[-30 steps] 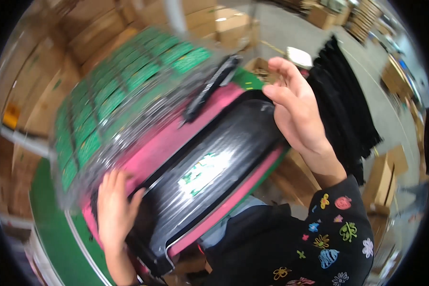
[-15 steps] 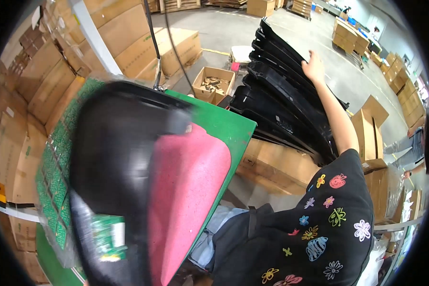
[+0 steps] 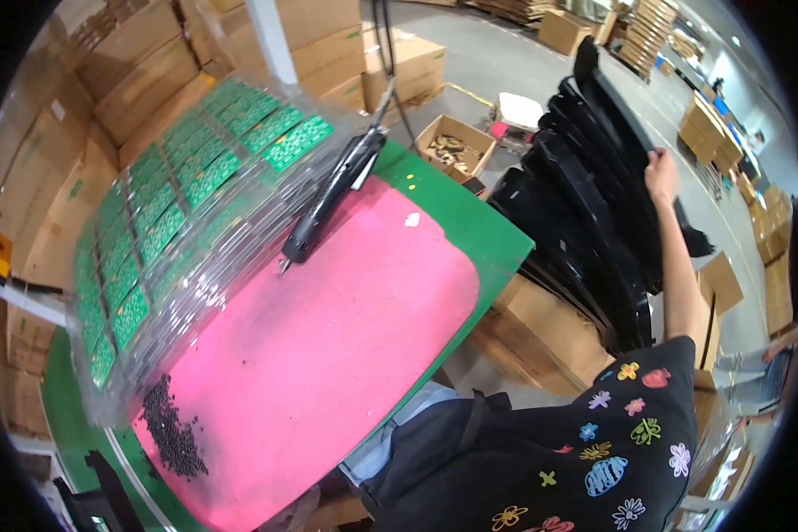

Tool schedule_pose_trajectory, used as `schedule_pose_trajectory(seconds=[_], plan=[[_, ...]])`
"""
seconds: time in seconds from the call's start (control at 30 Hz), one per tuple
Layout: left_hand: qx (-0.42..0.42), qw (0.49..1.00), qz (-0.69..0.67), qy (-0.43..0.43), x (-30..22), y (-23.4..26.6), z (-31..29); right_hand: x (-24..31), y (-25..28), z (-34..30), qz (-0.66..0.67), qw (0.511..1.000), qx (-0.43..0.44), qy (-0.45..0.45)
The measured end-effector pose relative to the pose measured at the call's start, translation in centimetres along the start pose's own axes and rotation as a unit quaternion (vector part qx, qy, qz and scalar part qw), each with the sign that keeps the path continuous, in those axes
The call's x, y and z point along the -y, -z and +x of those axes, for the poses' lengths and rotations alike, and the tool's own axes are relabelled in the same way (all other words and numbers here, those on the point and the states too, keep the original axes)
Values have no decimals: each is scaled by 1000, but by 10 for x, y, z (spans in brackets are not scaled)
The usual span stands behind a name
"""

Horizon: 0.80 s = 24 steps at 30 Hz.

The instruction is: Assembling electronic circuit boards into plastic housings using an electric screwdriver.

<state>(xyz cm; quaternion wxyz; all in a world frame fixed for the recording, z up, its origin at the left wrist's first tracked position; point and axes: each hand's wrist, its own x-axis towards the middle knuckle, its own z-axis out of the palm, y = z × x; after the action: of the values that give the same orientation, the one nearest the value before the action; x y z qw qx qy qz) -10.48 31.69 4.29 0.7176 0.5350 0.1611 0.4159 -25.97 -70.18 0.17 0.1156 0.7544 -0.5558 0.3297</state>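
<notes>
At the far left, a stack of clear plastic trays (image 3: 164,239) holding rows of small green circuit boards (image 3: 195,177) leaned over the green table (image 3: 470,222). Below it a heap of tiny black screws (image 3: 170,430) lay on the pink mat (image 3: 328,337). A black electric screwdriver (image 3: 328,199) hung from a cable, its tip just above the mat (near the trays' edge). Beyond the table an open cardboard box (image 3: 452,146) sat on the floor. To the right stood a tall stack of black plastic trays (image 3: 594,204), beside the table. The right hand (image 3: 661,168) was stretched out to that stack, fingers closed around the edge of a top tray. The left hand was out of view.
</notes>
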Motion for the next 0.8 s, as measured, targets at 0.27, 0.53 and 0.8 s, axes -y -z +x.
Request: schedule_pose_trajectory(seconds=[0.27,0.53,0.8], plan=[[-101,992,79,1,59,189,130,110,111,-55,126,932,-190,280],[-130,897,360,-219,42,119,101,184,153,-178,322,722,-61,609],[541,741,335,-213,49,-164,-82,295,182,-278,339,449,143,814]])
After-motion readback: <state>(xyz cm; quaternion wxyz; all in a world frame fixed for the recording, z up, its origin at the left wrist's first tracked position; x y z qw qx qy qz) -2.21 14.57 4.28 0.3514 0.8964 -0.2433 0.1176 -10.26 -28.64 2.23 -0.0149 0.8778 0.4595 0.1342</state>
